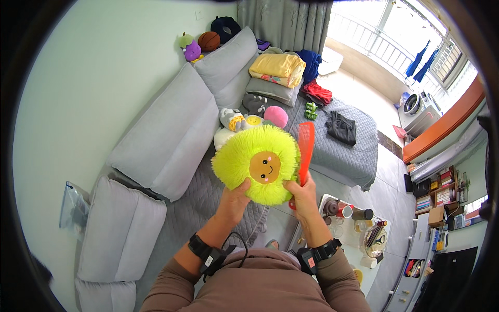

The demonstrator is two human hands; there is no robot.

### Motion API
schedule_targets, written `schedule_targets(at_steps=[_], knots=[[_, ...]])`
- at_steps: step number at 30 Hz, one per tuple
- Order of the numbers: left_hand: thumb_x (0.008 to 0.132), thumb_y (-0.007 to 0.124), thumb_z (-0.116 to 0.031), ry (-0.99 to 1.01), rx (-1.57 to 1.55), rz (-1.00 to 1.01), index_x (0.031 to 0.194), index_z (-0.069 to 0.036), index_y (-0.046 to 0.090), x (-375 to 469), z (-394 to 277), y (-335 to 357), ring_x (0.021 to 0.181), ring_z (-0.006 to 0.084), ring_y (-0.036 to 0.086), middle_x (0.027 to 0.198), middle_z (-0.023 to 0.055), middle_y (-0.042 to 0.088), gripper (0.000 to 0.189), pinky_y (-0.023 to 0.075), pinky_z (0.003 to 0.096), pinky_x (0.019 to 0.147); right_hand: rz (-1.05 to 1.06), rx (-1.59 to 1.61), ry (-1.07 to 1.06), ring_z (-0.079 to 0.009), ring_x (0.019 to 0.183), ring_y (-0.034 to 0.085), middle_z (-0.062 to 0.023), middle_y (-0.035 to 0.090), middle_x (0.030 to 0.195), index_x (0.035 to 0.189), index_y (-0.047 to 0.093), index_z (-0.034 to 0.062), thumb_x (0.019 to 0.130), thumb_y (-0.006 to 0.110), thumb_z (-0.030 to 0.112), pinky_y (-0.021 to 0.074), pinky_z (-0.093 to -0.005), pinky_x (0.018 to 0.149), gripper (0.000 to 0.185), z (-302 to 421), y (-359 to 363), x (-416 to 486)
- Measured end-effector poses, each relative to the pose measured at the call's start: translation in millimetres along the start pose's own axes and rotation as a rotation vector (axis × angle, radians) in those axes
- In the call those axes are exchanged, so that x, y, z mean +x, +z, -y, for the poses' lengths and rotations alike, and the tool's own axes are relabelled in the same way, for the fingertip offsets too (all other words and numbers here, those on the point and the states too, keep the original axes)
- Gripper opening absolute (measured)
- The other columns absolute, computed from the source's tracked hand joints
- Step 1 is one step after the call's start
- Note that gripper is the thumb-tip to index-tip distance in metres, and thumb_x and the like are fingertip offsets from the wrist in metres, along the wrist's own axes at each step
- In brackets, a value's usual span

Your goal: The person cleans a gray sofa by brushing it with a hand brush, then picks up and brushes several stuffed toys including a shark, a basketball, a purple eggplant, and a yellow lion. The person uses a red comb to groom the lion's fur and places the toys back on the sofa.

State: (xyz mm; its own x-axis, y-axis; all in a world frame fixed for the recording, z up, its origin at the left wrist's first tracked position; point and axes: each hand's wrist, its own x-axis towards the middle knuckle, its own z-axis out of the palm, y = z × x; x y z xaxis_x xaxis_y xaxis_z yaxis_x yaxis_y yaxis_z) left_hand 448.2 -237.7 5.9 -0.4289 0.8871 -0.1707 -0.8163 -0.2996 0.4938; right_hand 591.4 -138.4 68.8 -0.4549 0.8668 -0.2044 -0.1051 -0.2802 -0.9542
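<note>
A fluffy yellow-green plush toy (234, 156) with a tan smiling face is held up before me. My left hand (235, 201) grips its lower left edge, thumb on the front. My right hand (303, 195) pinches its lower right edge and also holds a red comb (307, 150), which stands nearly upright beside the plush with its teeth towards it. The fingers behind the plush are hidden. Past it, on the grey sofa, lie a pink round plush (276, 116), a grey-and-white plush toy (230, 118) and a dark grey plush toy (254, 103).
Grey sofa cushions (167, 132) line the wall at left. Folded yellow bedding (277, 65), dark folded clothing (341, 128) and a green roller-like object (310, 111) lie on the quilted cover (358, 156). At lower right, a low table (353, 282) bears cups and jars.
</note>
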Motion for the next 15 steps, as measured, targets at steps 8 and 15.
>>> schedule_targets(at_steps=[8,15], knots=[[0.067,0.083,-0.026,0.771,1.398,0.042,0.144,0.0,0.011,-3.6,-26.3,7.2,0.135,0.0243,0.028,0.148,0.0153,0.019,0.108,0.0268,0.038,0.109,0.006,-0.492,-0.191,-0.0089,0.08,0.051,-0.0015,0.053,0.088,0.106,0.046,0.0019,0.069,0.065,0.0,0.043,-0.023,0.073,0.041,31.3,-36.6,-7.5],[0.065,0.084,-0.02,-0.06,0.672,0.353,0.142,0.001,0.025,-4.7,-22.8,8.4,0.131,0.0239,0.037,0.142,0.0133,0.036,0.099,0.0311,0.0373,0.108,0.216,-0.297,-0.142,-0.0072,0.08,0.053,0.0008,0.054,0.089,0.107,0.049,0.0031,0.067,0.065,-0.002,0.0423,-0.0212,0.072,0.043,33.3,-55.4,-8.7]])
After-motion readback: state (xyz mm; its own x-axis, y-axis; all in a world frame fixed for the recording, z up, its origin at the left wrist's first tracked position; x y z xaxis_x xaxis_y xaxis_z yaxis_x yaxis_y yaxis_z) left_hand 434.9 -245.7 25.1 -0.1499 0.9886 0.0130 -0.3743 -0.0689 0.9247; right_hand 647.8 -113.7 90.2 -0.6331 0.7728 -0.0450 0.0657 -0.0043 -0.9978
